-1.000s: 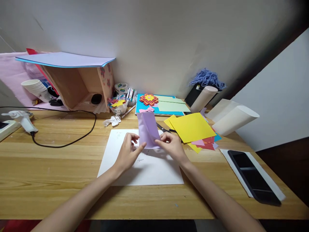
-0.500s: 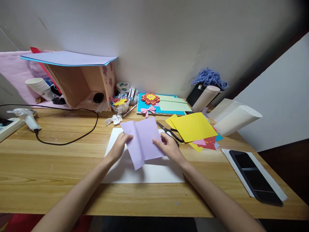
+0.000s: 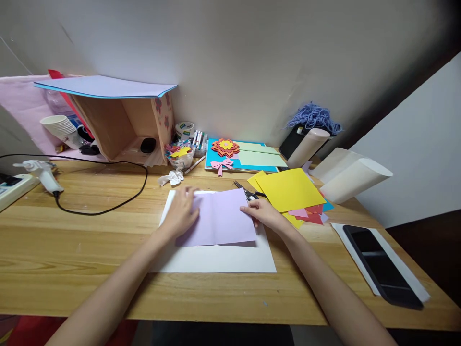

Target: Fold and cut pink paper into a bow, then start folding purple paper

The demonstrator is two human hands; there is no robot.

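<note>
A light purple sheet of paper, creased down its middle, lies opened out over a larger white sheet. My left hand rests on its left part, fingers apart and pressed over the paper. At the right edge, my right hand pinches the purple paper between thumb and fingers, and that side looks slightly lifted. Black-handled scissors lie just behind the paper, partly hidden by it and by my right hand.
Yellow sheets and coloured scraps lie to the right, with a phone farther off. Behind are a paper flower, a pink bow and a tub of scraps. A glue gun with its cable sits left.
The purple paper has come down onto the white sheet and opened out along its crease. My left hand has gone from gripping its edge to lying on it.
</note>
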